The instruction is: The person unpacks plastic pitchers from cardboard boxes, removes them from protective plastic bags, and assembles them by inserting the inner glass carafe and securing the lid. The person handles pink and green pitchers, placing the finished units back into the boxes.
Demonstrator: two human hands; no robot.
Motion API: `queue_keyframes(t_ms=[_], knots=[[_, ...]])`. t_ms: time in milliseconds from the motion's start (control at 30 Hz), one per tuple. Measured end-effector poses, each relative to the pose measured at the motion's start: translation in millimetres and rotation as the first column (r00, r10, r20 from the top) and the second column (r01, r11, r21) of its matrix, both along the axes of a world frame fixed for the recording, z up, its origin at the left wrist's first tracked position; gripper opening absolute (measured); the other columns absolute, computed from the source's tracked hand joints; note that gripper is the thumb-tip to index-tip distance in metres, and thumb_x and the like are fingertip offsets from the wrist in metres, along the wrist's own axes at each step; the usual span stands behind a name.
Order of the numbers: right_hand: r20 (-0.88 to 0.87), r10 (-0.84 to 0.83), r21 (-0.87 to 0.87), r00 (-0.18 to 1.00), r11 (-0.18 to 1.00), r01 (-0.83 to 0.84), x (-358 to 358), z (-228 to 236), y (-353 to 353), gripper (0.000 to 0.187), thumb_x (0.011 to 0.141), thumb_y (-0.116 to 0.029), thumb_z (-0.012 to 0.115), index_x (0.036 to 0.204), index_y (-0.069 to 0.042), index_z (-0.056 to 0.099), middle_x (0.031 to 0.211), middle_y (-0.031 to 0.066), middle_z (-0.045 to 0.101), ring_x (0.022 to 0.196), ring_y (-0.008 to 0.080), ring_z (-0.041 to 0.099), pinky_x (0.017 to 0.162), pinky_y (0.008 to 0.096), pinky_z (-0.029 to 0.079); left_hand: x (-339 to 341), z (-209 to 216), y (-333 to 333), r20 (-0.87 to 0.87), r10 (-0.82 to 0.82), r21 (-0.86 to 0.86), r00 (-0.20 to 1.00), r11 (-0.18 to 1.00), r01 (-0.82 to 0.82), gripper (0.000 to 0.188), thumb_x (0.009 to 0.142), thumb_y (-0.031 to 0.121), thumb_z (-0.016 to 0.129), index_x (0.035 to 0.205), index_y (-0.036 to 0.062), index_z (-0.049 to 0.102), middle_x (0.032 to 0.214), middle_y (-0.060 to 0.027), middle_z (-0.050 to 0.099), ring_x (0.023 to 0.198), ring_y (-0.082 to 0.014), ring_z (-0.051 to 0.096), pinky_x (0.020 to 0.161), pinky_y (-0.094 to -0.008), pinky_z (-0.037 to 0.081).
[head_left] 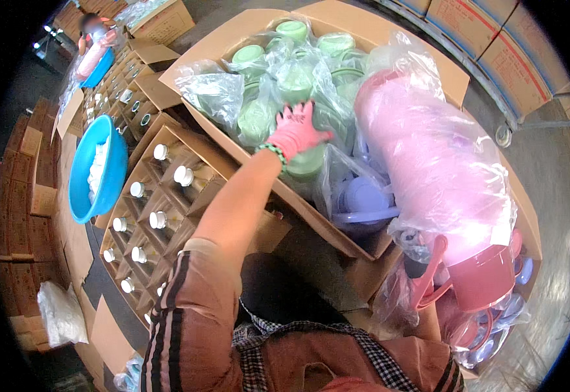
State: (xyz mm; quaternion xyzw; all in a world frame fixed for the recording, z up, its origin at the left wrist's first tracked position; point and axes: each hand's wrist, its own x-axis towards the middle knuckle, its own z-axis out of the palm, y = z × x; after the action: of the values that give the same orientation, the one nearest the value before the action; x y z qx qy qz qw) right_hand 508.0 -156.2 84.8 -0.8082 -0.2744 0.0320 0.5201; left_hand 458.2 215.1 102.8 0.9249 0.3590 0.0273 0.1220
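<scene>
My left hand [294, 129], in a pink glove with dark fingertips, stretches over a large open carton [233, 144]. Its fingers are spread on bagged green plastic mugs [296, 80], and nothing is gripped in them. A long stack of pink plastic mugs [438, 157], wrapped in clear plastic, lies slanted over the carton's right part. At the stack's near end, beside a red-pink mug's handle [432, 274], my right hand [422, 286] is closed on the bagged stack; plastic and the handle partly hide its fingers. Bagged purple mugs [363, 196] lie between the green and pink ones.
On the left stands a divided carton [167, 225] of white-capped bottles [184, 175]. Next to it is a blue basin [82, 173] with white pieces inside. Another person [94, 39] holds a bagged pink stack at the far left. Stacked cartons [507, 59] stand at the back right.
</scene>
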Motion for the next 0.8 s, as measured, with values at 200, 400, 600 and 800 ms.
queue_keyframes(t_ms=[200, 400, 600, 800], knots=[[-0.009, 0.011, -0.019, 1.000, 1.000, -0.011, -2, -1, -4, 0.041, 0.069, -0.028, 0.059, 0.099, 0.000, 0.056, 0.100, 0.0200, 0.055, 0.100, 0.0339, 0.050, 0.085, 0.0378, 0.041, 29, 0, -27, -0.342, -0.167, -0.165, 0.925, 0.980, 0.115, 0.064, 0.072, 0.041, 0.058, 0.126, 0.0161, 0.035, 0.133, -0.0132, 0.029, 0.123, -0.0350, 0.025, 0.099, -0.0497, 0.019], [-0.010, 0.027, -0.019, 1.000, 0.999, -0.027, -1, 1, -2, 0.041, 0.069, -0.028, 0.059, 0.099, 0.000, 0.056, 0.100, 0.0203, 0.055, 0.100, 0.0340, 0.050, 0.085, 0.0380, 0.041, 34, -11, -34, -0.499, -0.229, 0.263, 0.836, 0.879, 0.398, 0.039, 0.075, 0.027, 0.054, 0.112, 0.0153, 0.053, 0.135, -0.0085, 0.025, 0.126, -0.0411, 0.012, 0.098, -0.0563, 0.014], [-0.014, 0.043, -0.013, 0.999, 0.999, -0.043, -5, 3, -2, 0.041, 0.070, -0.028, 0.059, 0.099, 0.000, 0.056, 0.100, 0.0206, 0.055, 0.100, 0.0342, 0.050, 0.085, 0.0381, 0.041, 27, 17, -25, -0.692, -0.241, 0.094, 0.681, 0.905, 0.415, 0.050, 0.075, 0.036, 0.052, 0.122, 0.0198, 0.044, 0.137, -0.0083, 0.020, 0.125, -0.0440, 0.009, 0.097, -0.0601, 0.012], [-0.025, 0.060, -0.030, 0.998, 0.998, -0.061, -6, 1, -5, 0.040, 0.070, -0.028, 0.058, 0.099, 0.000, 0.057, 0.100, 0.0209, 0.055, 0.100, 0.0343, 0.050, 0.085, 0.0382, 0.041, -2, -25, 51, -0.214, -0.230, -0.102, 0.949, 0.972, 0.213, 0.037, 0.075, 0.031, 0.053, 0.098, 0.0027, 0.059, 0.099, -0.0176, 0.058, 0.095, -0.0286, 0.055, 0.081, -0.0368, 0.044]])
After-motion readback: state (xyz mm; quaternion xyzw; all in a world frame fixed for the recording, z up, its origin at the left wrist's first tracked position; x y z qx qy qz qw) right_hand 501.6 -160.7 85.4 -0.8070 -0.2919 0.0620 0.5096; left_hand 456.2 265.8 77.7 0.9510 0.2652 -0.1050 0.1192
